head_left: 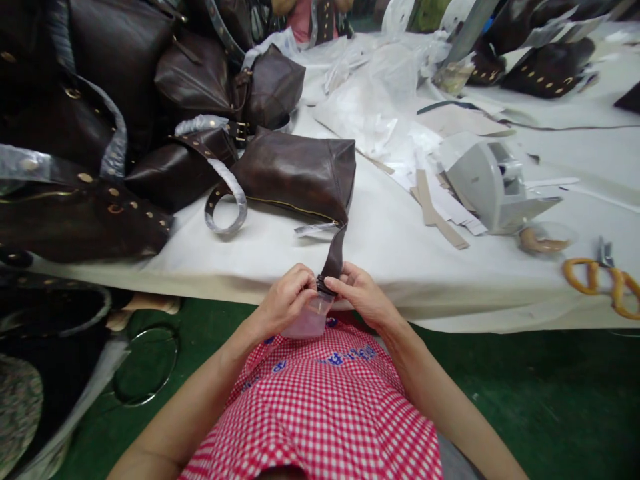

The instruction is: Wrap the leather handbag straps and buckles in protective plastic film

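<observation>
A dark brown leather bag (295, 170) with a gold zipper lies at the table's front edge. Its strap (336, 253) runs from the right end down toward me, ending at a dark buckle (325, 285) between my hands. My right hand (367, 293) pinches the strap at the buckle, thumb on top. Fingers curled, my left hand (289, 297) grips a clear plastic sleeve (309, 323) beside the buckle. The sleeve hangs in front of my red checked apron. Another strap (225, 200), partly wrapped in plastic, curls on the table left of the bag.
More brown bags (195, 73) are piled at the left. A grey tape dispenser (487, 183), cardboard strips (435, 210), a tape roll (543, 240) and orange-handled scissors (603, 277) lie right. Plastic sheets (375, 87) cover the middle back. Another person (300, 20) is across the table.
</observation>
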Tool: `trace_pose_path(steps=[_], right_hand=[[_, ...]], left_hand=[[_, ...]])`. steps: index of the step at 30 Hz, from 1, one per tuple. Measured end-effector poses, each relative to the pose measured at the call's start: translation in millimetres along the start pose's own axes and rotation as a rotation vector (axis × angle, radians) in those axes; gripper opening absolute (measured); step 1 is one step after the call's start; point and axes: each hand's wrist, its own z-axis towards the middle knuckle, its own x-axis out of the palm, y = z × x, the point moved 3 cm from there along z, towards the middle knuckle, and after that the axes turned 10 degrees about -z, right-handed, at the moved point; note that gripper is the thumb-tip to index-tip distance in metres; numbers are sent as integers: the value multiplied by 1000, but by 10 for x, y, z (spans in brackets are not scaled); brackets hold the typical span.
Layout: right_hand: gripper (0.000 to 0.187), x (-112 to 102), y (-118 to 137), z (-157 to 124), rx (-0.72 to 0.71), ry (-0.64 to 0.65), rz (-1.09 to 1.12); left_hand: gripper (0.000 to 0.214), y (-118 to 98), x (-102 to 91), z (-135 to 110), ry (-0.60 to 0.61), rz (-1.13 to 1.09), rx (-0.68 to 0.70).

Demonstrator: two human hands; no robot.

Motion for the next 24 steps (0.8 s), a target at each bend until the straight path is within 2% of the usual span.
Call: trace_pose_path(steps=[6, 8, 10, 11, 13, 16, 24], right_hand=[[41, 5, -29, -2, 19, -32, -47], [40, 17, -17, -3, 3, -77, -30], [39, 33, -1, -2, -10, -120, -5], [38, 41, 6, -2, -12, -131, 5], [39, 56, 19, -4, -8, -127, 21], [40, 63, 36, -16, 4, -104, 41], [36, 73, 98, -69, -41, -35, 126]], left_hand=[[14, 43, 68, 45, -78, 39, -28], [12, 104, 106, 19, -184, -21, -116], [6, 171, 137, -46, -307, -162, -258], [10, 197, 157, -88, -333, -250, -335], [19, 217, 210, -174, -281, -386, -458], [20, 183, 269, -266, -140, -437, -527], [20, 123, 268, -226, -201, -534, -507]])
